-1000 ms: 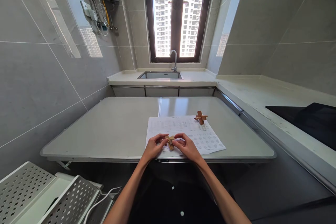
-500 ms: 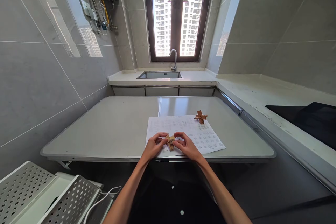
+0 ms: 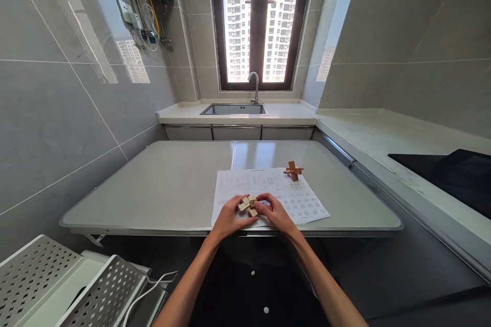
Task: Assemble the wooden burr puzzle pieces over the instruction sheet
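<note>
My left hand and my right hand meet over the near edge of a printed paper sheet on the grey table. Between their fingertips they pinch a small light wooden interlocking puzzle, held just above the sheet. Both hands have their fingers curled around it. A second, darker wooden cross-shaped puzzle stands on the sheet's far right corner, untouched.
A sink with a tap sits under the window at the back. A black hob is set in the counter at the right. White perforated metal racks and a cable lie low at the left.
My left hand has shifted right and turned the light puzzle, whose pieces now sit at a new angle. The right hand barely moved.
</note>
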The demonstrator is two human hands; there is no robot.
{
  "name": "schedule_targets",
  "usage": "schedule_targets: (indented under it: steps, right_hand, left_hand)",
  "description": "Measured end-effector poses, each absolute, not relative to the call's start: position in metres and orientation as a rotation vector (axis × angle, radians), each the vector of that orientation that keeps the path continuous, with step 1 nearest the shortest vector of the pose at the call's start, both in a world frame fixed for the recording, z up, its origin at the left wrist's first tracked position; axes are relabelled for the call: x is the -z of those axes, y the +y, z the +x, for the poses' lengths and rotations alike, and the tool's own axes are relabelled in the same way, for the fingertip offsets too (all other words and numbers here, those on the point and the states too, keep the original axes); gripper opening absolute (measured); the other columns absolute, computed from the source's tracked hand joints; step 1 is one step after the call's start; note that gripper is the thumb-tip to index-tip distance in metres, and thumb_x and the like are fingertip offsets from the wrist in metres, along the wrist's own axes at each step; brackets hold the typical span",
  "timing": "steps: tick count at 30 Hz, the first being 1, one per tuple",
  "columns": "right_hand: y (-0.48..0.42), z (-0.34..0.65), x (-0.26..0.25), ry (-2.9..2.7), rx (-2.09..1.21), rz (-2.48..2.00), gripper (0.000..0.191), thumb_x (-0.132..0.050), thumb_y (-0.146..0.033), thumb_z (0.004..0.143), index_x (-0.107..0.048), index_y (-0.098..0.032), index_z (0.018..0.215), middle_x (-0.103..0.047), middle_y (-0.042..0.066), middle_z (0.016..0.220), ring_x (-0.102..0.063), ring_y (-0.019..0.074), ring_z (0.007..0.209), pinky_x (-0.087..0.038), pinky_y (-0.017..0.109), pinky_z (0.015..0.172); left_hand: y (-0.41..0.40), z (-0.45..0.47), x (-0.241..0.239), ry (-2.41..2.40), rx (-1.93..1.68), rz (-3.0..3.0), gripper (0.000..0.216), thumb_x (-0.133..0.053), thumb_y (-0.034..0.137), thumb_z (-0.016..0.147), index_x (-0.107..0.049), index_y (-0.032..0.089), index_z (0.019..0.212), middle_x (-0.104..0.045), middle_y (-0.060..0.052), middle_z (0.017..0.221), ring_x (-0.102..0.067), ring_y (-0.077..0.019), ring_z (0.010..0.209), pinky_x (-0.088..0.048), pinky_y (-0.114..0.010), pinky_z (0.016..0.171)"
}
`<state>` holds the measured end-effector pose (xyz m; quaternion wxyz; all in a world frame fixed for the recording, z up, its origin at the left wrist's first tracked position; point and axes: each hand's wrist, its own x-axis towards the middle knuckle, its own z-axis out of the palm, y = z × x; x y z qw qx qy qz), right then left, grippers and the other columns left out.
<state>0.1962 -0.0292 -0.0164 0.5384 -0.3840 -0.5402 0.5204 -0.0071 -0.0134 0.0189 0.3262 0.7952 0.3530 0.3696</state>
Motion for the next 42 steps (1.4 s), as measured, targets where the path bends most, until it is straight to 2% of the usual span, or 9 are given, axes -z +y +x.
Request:
schedule_targets:
  steps: [7,20,29,36,42]
  right_hand:
    - [-0.029,0.196,0.017,-1.273,-1.24,-0.889,0.043,-0.077,-0.057,0.082,-0.059,-0.024,0.103,-0.063,0.003,0.107,-0.07,0.0211,0.092,-0.059,0.039,0.089]
    - [-0.033,0.199,0.01,-1.261,-1.305,-0.868,0.046,-0.079,-0.057,0.08,-0.058,-0.025,0.106,-0.066,0.002,0.097,-0.072,0.0236,0.092,-0.059,0.043,0.09]
    - [-0.033,0.203,0.007,-1.289,-1.381,-0.842,0.044,-0.079,-0.055,0.081,-0.061,-0.023,0.106,-0.068,0.002,0.093,-0.071,0.0223,0.09,-0.058,0.038,0.083]
    - [-0.035,0.2,0.006,-1.303,-1.387,-0.837,0.048,-0.079,-0.057,0.079,-0.061,-0.025,0.11,-0.072,0.004,0.105,-0.072,0.0247,0.098,-0.058,0.041,0.091]
    - [-0.035,0.196,0.006,-1.298,-1.337,-0.882,0.045,-0.071,-0.064,0.084,-0.066,-0.025,0.105,-0.074,0.003,0.101,-0.074,0.0239,0.094,-0.059,0.042,0.092]
  left_hand:
    - [-0.016,-0.006,-0.019,0.929,-0.967,2.127,0.068,-0.082,0.028,0.074,-0.06,0.025,0.139,-0.069,-0.006,0.12,-0.065,-0.0259,0.111,-0.052,-0.038,0.099]
    - [-0.02,-0.005,-0.025,0.871,-0.965,2.096,0.067,-0.081,0.03,0.075,-0.061,0.026,0.139,-0.071,-0.005,0.12,-0.067,-0.0252,0.11,-0.054,-0.037,0.098]
    - [-0.022,-0.006,-0.028,0.843,-0.948,2.089,0.062,-0.082,0.025,0.073,-0.065,0.027,0.132,-0.071,-0.005,0.125,-0.067,-0.0258,0.112,-0.054,-0.037,0.099]
    - [-0.022,-0.004,-0.028,0.85,-0.954,2.056,0.063,-0.084,0.031,0.073,-0.065,0.027,0.133,-0.07,-0.006,0.129,-0.066,-0.0283,0.116,-0.052,-0.041,0.103]
    - [-0.02,-0.006,-0.026,0.873,-0.955,2.036,0.061,-0.082,0.035,0.076,-0.065,0.026,0.134,-0.07,-0.008,0.129,-0.066,-0.0284,0.117,-0.053,-0.041,0.102]
